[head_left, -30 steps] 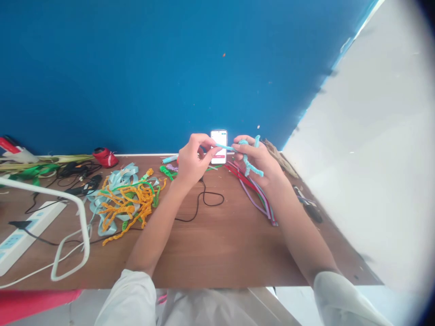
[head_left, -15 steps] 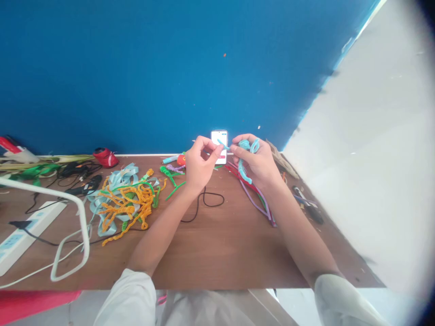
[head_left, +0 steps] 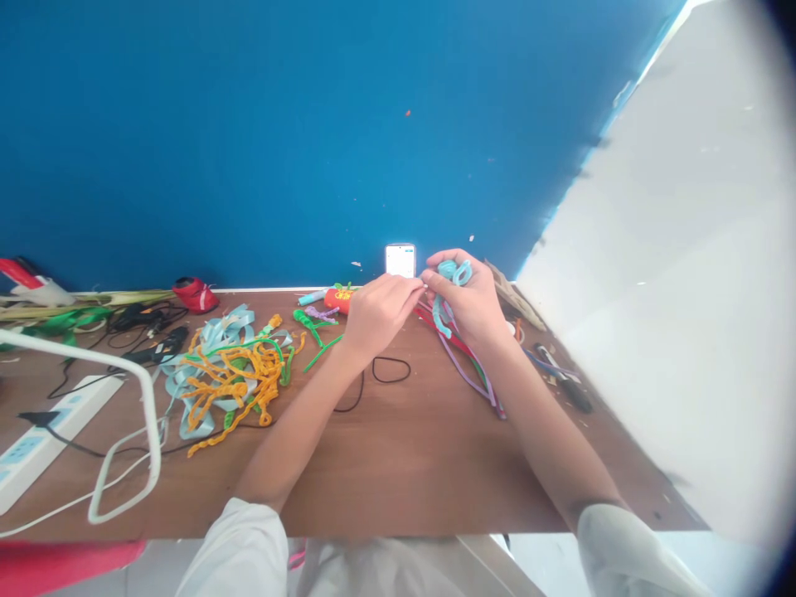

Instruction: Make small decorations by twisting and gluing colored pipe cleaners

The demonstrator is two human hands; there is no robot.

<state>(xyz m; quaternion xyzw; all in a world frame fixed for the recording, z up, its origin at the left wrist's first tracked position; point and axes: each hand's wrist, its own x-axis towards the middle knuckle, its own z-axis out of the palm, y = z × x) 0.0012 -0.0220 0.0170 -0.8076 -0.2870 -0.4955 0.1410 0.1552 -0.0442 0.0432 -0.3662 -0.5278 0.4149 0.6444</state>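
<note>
My right hand [head_left: 469, 294] is closed around a light blue pipe cleaner [head_left: 461, 272] bent into loops, one length of which hangs below the fingers. My left hand [head_left: 382, 311] meets it at the right thumb and pinches the pipe cleaner's end, most of which the fingers hide. Behind the hands a phone [head_left: 400, 259] with a lit screen leans on the blue wall, its lower part covered by my left hand. Red, purple and green pipe cleaners [head_left: 460, 352] lie on the table under my right hand.
Left on the brown table [head_left: 385, 473] is a heap of orange pipe cleaners [head_left: 245, 381] and pale blue ribbon [head_left: 199, 419]. Beyond it are a power strip [head_left: 59, 427], a white bent frame [head_left: 152, 423] and black cables. A dark-handled tool [head_left: 572, 390] lies at the right edge.
My left hand has moved right, up against the right fingers, and turned so its back faces up. The light blue end that stretched between the hands is now hidden. My right hand stays nearly still.
</note>
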